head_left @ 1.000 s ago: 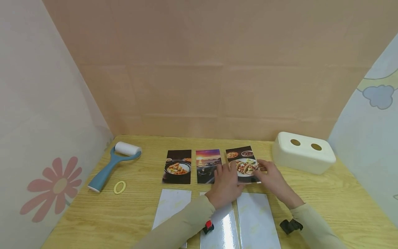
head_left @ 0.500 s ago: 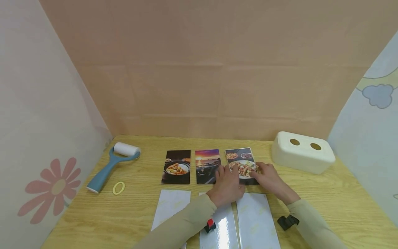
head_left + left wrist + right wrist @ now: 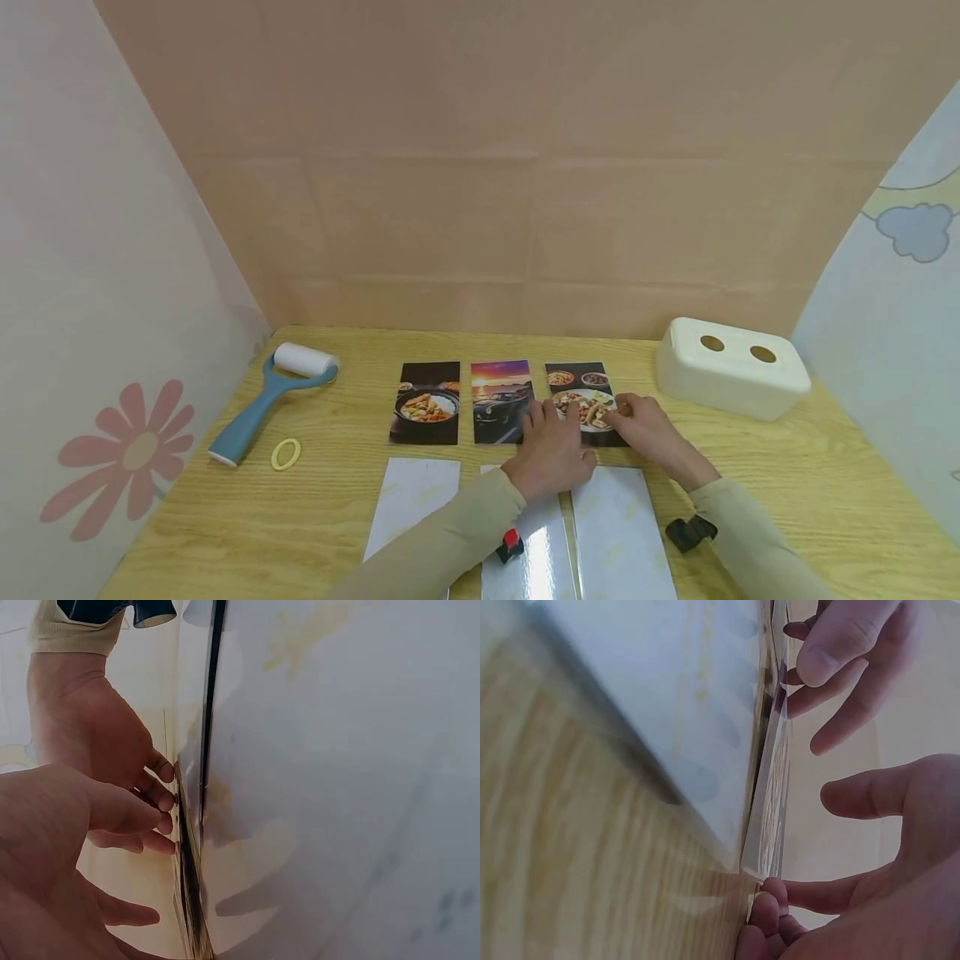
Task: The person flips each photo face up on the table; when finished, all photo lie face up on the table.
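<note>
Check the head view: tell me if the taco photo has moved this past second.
Yes: the taco photo has straightened, its upper right corner down nearly level with the top of the sunset car photo.

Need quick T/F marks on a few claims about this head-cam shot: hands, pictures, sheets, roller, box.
1. The left hand and right hand are both at the taco picture. True.
2. The car picture is rightmost of the three. False: the car picture is in the middle.
3. The white box has two round holes. True.
4. The roller lies right of the pictures. False: the roller lies left of them.
5. The pale sheets are nearer the person than the pictures. True.
</note>
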Available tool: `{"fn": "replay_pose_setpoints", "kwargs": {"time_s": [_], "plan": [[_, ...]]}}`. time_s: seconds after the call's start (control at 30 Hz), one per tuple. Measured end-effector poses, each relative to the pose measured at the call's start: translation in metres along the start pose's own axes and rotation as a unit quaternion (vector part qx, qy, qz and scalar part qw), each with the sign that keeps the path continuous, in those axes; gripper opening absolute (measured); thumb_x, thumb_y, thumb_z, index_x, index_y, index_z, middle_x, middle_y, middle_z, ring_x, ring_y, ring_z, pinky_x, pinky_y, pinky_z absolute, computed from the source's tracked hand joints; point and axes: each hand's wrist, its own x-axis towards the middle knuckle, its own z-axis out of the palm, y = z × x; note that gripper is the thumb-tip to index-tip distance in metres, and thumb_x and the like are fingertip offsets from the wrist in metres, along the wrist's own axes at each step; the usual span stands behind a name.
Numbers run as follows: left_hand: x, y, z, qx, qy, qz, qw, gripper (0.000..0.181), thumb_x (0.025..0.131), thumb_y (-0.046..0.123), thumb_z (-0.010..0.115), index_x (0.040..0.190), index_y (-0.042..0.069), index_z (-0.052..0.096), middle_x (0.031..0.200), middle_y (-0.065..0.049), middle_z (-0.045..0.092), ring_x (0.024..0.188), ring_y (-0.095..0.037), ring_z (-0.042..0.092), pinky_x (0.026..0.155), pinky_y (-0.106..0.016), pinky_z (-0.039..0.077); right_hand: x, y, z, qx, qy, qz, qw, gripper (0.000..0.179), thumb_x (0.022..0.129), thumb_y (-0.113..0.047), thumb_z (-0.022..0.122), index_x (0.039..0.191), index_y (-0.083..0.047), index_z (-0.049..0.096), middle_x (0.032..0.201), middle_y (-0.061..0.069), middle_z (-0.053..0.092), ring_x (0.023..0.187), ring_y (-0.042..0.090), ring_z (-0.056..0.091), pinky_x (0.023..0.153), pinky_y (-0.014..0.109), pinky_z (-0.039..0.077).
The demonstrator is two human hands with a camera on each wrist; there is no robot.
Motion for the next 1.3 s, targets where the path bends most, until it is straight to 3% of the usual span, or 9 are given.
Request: {"fn": "replay_pose_setpoints", "kwargs": {"time_s": [0.1,0.2,0.3,0.4,0.63,0.83,1.07,1.3], "plan": [[0.001,-0.001,0.001,0.011,0.004,0.004,0.9999,0.066,0.093,0.046,0.064,0.147,0.011,0.049,0.139,-0.021,0.047,0.129,-0.040,0.037,0.106,-0.053,0.032,0.000,-0.001,0.000,0.000,0.001,-0.002,1.0000,0.055,0.099,-0.017,0.055,0.133,0.024,0.044,0.123,0.038,0.058,0.109,0.042,0.059,0.090,0.053,0.050],[0.001,-0.001,0.002,0.020,0.007,0.009,0.9997,0.065,0.093,0.046,0.063,0.146,0.011,0.050,0.137,-0.021,0.049,0.126,-0.039,0.039,0.104,-0.052,0.034,0.001,0.000,0.001,0.000,0.004,-0.001,1.0000,0.053,0.099,-0.016,0.055,0.132,0.025,0.045,0.115,0.033,0.062,0.096,0.034,0.060,0.081,0.045,0.052],[0.001,-0.001,0.001,0.017,0.006,0.008,0.9998,0.064,0.094,0.046,0.062,0.146,0.011,0.051,0.137,-0.020,0.048,0.124,-0.038,0.039,0.103,-0.051,0.034,0.001,0.002,0.002,0.003,0.006,-0.001,1.0000,0.052,0.098,-0.014,0.055,0.131,0.025,0.046,0.099,0.023,0.064,0.082,0.026,0.056,0.069,0.036,0.047],[0.000,-0.001,0.000,0.008,0.004,0.005,1.0000,0.062,0.094,0.045,0.062,0.146,0.012,0.051,0.138,-0.019,0.048,0.125,-0.038,0.038,0.105,-0.051,0.033,0.002,0.003,0.002,0.001,0.010,-0.005,0.9999,0.051,0.097,-0.013,0.055,0.130,0.025,0.046,0.094,0.019,0.062,0.079,0.025,0.054,0.066,0.035,0.045],[-0.003,-0.003,-0.004,-0.011,0.006,0.014,0.9998,0.059,0.096,0.043,0.061,0.145,0.012,0.051,0.139,-0.018,0.047,0.125,-0.035,0.037,0.107,-0.052,0.032,0.001,0.004,0.002,-0.001,0.015,-0.013,0.9998,0.050,0.099,-0.012,0.053,0.131,0.025,0.044,0.104,0.030,0.065,0.088,0.031,0.062,0.074,0.043,0.052],[-0.008,-0.007,-0.010,-0.048,0.004,0.017,0.9987,0.059,0.098,0.041,0.059,0.148,0.011,0.049,0.138,-0.015,0.047,0.119,-0.029,0.037,0.104,-0.048,0.034,-0.003,0.001,0.002,0.007,0.029,-0.013,0.9995,0.050,0.099,-0.012,0.054,0.134,0.022,0.043,0.108,0.030,0.063,0.096,0.037,0.064,0.079,0.049,0.053],[-0.014,-0.011,-0.015,-0.042,0.017,0.036,0.9983,0.055,0.098,0.038,0.058,0.145,0.008,0.052,0.134,-0.014,0.051,0.115,-0.028,0.040,0.102,-0.048,0.036,-0.009,-0.009,0.008,0.013,0.076,-0.065,0.9949,0.042,0.097,-0.007,0.058,0.130,0.018,0.051,0.107,0.027,0.062,0.094,0.035,0.063,0.077,0.047,0.053],[-0.022,-0.017,-0.017,-0.035,0.011,0.057,0.9977,0.055,0.099,0.037,0.057,0.145,0.009,0.052,0.139,-0.011,0.053,0.123,-0.031,0.044,0.103,-0.050,0.037,-0.020,-0.021,0.011,0.021,0.115,-0.119,0.9860,0.037,0.096,-0.001,0.059,0.130,0.014,0.055,0.111,0.026,0.059,0.096,0.034,0.061,0.075,0.042,0.051]]}}
